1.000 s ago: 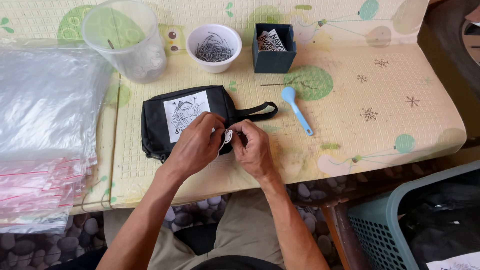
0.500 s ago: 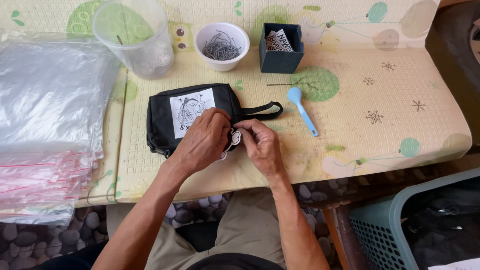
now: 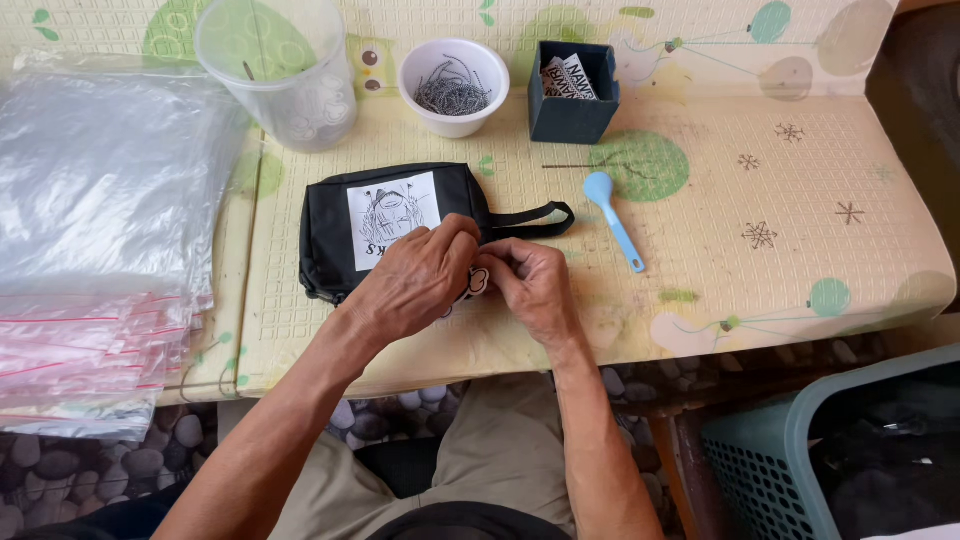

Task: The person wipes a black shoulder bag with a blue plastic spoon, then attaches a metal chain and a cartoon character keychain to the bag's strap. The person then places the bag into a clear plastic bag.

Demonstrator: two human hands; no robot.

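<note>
At the near edge of the counter, a small white charm is pinched between the left hand and the right hand, fingers closed narrowly on it against the near right corner of the black pouch. Attachment of the charm to the pouch appears to be under way. Fine, steady finger work is judged necessary next. Farther off are seen a white bowl of metal chains and a blue spoon.

Black pouch on the pale yellow mat, as I see it.
White drawing patch, light-blue spoon, navy box, white bowl, green circles, red-striped clear bags.
</note>
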